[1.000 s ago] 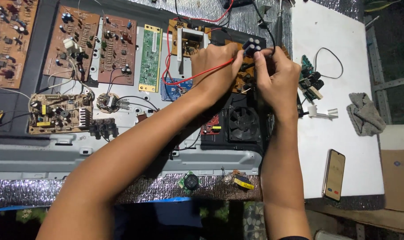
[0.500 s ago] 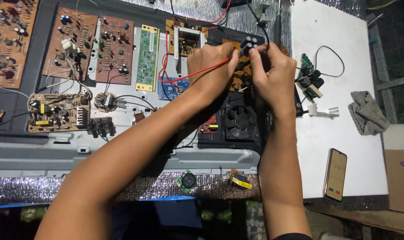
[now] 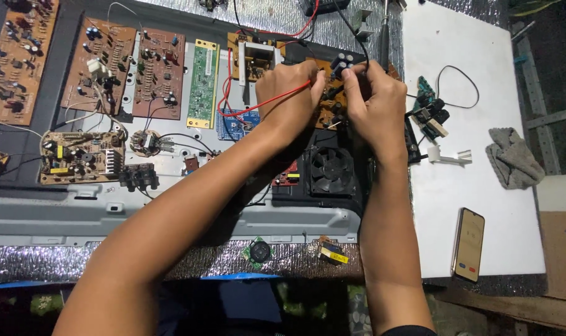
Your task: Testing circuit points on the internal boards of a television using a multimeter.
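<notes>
Crowded together, both hands' fingers pinch probe wires over the brown circuit board [image 3: 330,93], left hand [image 3: 293,93] holding the red wire [image 3: 264,104], right hand [image 3: 376,102] the black wire [image 3: 351,31].

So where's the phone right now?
The phone lies flat on the white board, toward the lower right of the head view, below the grey rag, clear of both hands.

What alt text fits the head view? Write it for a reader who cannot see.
Two bare hands, left hand and right hand, work close together on a brown circuit board, the left pinching a red wire. Other boards, a black fan, a grey cloth and a phone lie around.
</notes>
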